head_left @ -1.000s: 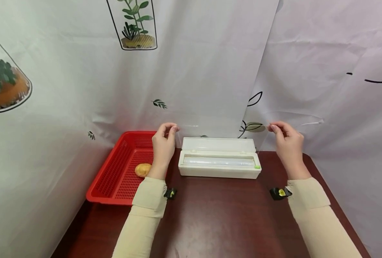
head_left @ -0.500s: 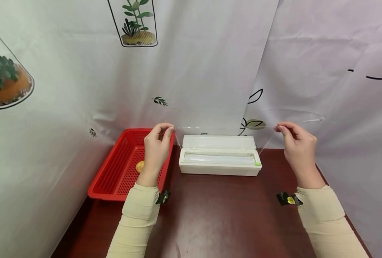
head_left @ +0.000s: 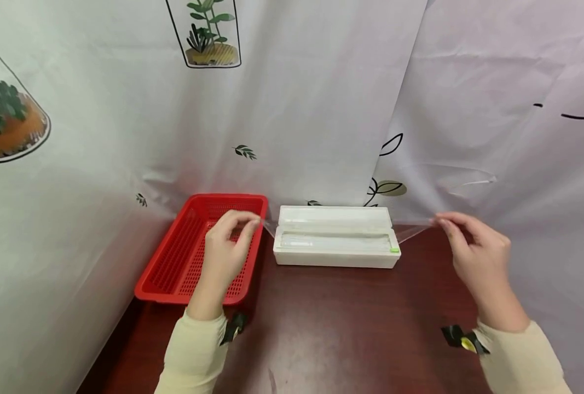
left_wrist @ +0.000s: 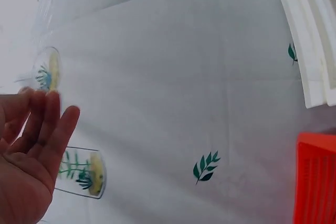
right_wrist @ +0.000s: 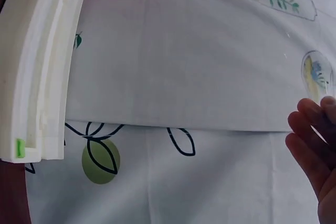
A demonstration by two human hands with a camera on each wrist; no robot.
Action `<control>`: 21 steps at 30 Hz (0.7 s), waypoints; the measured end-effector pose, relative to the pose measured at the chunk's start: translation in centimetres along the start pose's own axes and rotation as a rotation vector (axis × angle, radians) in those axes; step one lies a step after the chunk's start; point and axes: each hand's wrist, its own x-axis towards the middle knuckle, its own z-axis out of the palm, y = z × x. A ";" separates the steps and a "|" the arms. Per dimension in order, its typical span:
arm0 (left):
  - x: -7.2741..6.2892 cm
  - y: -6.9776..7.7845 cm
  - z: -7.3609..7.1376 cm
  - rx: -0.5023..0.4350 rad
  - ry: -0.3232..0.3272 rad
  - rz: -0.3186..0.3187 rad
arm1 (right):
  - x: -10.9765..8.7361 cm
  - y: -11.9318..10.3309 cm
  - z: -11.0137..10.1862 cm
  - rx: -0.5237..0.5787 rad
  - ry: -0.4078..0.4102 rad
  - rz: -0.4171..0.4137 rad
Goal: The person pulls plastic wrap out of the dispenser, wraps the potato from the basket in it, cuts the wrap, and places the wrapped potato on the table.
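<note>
My left hand [head_left: 223, 257] pinches one corner of a sheet of clear cling film [head_left: 412, 232] between thumb and index finger. The opposite corner is pinched the same way by my right hand [head_left: 483, 265]. Between them the film stretches wide and runs down to a white cling film dispenser box [head_left: 336, 259], whose lid [head_left: 335, 214] stands tipped back. Inside lies the film roll [head_left: 336, 242]. In the left wrist view the left hand [left_wrist: 34, 145] is at the lower left edge; in the right wrist view the right hand [right_wrist: 315, 145] shows at the right edge.
A red perforated basket [head_left: 149, 295] stands left of the dispenser, partly behind the left hand. A small green slider [head_left: 394, 250] sits on the dispenser's right end. Behind the dark red-brown table [head_left: 341, 328] hangs a white printed sheet [head_left: 311, 109].
Both hands have spread apart and drawn back and lower, pulling the film out over the dispenser. The yellow potato seen in the basket is now hidden by the left hand.
</note>
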 end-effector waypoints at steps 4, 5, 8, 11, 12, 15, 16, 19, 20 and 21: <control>-2.9 0.4 -1.2 -0.048 -0.084 0.068 | -2.4 -0.8 -1.9 0.004 -0.084 -0.081; -3.7 0.4 -1.5 -0.079 -0.112 0.078 | -3.0 -1.0 -2.3 0.007 -0.112 -0.100; -6.4 0.0 -2.2 -0.170 -0.214 0.093 | -4.9 -1.4 -3.3 0.047 -0.191 -0.151; -9.2 -0.5 -2.6 -0.221 -0.313 0.109 | -7.0 -1.2 -4.0 0.090 -0.269 -0.178; -10.2 -0.7 -2.6 -0.220 -0.342 0.107 | -7.9 -1.0 -4.1 0.095 -0.293 -0.182; -13.0 -1.3 -2.4 -0.181 -0.425 0.077 | -11.0 0.0 -4.2 0.071 -0.385 -0.185; -13.9 -1.6 -2.2 -0.152 -0.459 0.052 | -12.1 0.4 -4.2 0.047 -0.427 -0.183; -16.3 -2.4 -1.3 -0.069 -0.573 -0.060 | -15.6 1.5 -3.5 -0.004 -0.553 -0.151; -16.9 -2.7 -1.0 -0.039 -0.618 -0.099 | -16.7 1.9 -3.2 -0.012 -0.597 -0.133; -17.6 -3.1 -0.6 0.003 -0.665 -0.145 | -17.8 2.4 -2.8 -0.014 -0.628 -0.124</control>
